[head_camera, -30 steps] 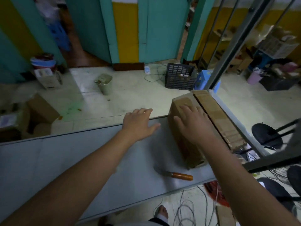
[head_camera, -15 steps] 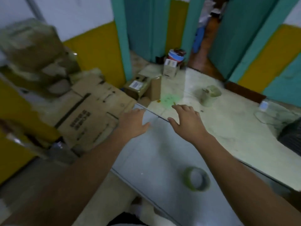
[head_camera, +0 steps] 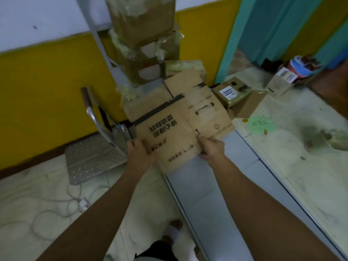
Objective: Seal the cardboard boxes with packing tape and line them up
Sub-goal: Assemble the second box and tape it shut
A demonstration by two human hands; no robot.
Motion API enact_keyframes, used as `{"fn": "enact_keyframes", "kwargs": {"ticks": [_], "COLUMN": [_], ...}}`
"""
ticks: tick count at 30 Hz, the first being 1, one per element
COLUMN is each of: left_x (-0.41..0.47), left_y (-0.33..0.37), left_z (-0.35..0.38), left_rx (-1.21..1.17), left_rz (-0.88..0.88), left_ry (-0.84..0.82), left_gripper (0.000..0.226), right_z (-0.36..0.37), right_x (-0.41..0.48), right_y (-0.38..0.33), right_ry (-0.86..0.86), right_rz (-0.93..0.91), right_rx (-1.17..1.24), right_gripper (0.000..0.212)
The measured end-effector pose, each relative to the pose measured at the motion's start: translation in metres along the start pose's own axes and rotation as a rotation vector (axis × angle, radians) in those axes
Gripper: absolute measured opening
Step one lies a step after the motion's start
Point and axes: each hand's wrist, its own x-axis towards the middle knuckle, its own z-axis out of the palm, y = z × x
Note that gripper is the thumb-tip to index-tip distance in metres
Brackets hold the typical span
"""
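Yellow-and-white wall behind, teal door frame to the right, pale floor. Grey table [head_camera: 216,185] runs from near right toward the wall. Flat cardboard box [head_camera: 178,125] sits over the table's far end and overhangs its left edge. Its long axis runs away from the person toward the wall, with the near corner pointing back at them. Black Chinese characters on it are upside down to the camera and too blurred to read; a black band crosses it diagonally. Left hand [head_camera: 141,153] grips the near left edge, fingers curled round it. Right hand [head_camera: 211,147] pinches the near right edge, fingers bent. Small box [head_camera: 233,91] beyond has a white barcode label, unreadable. Stack of taped boxes [head_camera: 141,25] at the wall. Metal cart [head_camera: 94,159] and cables [head_camera: 56,200] on the floor to the left.
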Motion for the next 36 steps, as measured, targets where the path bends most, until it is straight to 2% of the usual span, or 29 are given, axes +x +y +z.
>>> {"fn": "enact_keyframes", "kwargs": {"ticks": [2,3,7,9,13,18,21,24,27,29,33,36], "left_x": [0.005,0.006,0.000,-0.002,-0.005,-0.015,-0.026,-0.035,-0.039,-0.043,-0.059,-0.074], "left_y": [-0.005,-0.005,0.005,0.009,0.007,0.002,0.005,0.017,0.023,0.026,0.044,0.060], "left_z": [-0.001,-0.001,0.004,0.003,0.000,-0.008,-0.006,0.001,0.012,0.020,0.025,0.028], "left_rx": [-0.197,-0.279,-0.399,-0.470,-0.612,-0.800,-0.792,-0.760,-0.333,-0.182,-0.462,-0.529], "left_rz": [-0.063,-0.082,-0.035,-0.020,-0.004,0.043,0.049,-0.031,-0.007,0.022,-0.035,0.017], "left_ry": [0.013,0.034,0.116,0.125,0.114,0.053,0.023,-0.071,-0.038,0.007,0.083,0.126], "left_gripper": [0.075,0.072,0.049,0.046,0.043,0.057,0.060,0.044,0.047,0.051,0.036,0.024], "right_z": [0.007,0.008,0.004,0.000,-0.008,-0.028,-0.044,-0.059,-0.075,-0.087,-0.118,-0.140], "right_x": [0.008,0.010,0.011,0.008,-0.008,-0.039,-0.055,-0.068,-0.083,-0.091,-0.108,-0.121], "right_y": [0.003,0.005,0.006,0.004,-0.003,-0.004,-0.002,-0.001,0.001,0.004,0.008,0.010], "right_ry": [0.119,0.150,0.076,0.030,0.009,-0.011,0.018,0.045,0.052,0.053,0.054,0.071], "right_rz": [0.066,0.084,0.101,0.012,-0.194,-0.393,-0.448,-0.494,-0.532,-0.545,-0.599,-0.653], "right_rx": [0.181,0.215,0.308,0.326,0.317,0.289,0.283,0.223,0.189,0.213,0.231,0.235], "right_gripper": [0.059,0.056,0.021,0.015,0.027,0.033,0.034,0.033,0.036,0.033,0.031,0.033]}}
